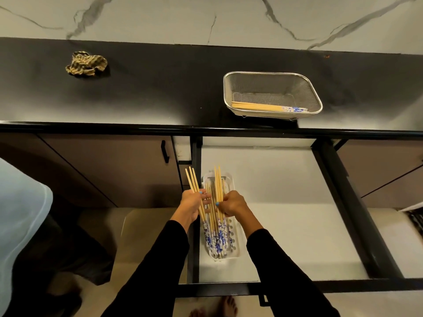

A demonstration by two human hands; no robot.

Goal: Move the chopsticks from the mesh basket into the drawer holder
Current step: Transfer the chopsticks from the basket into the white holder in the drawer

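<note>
Left hand [191, 203] curled round a small bundle of chopsticks [194, 186], tips fanned up and away; right hand [231, 204] pinching a second bundle [218, 184] over the white drawer holder [235, 252], probably to align ends before lowering. More chopsticks already lying lengthwise in holder, patterned ends toward the body; holder at left of open drawer [286, 191]. A few chopsticks left in mesh basket [272, 94] on bench [148, 92]; crumpled cloth [87, 64] well apart; task judged mostly done.

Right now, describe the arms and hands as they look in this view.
Both arms wear long, close-fitting black sleeves that end at the wrists. The left hand and right hand are bare: no gloves, rings or watch show. At least one nail on each hand is painted light blue.
</note>
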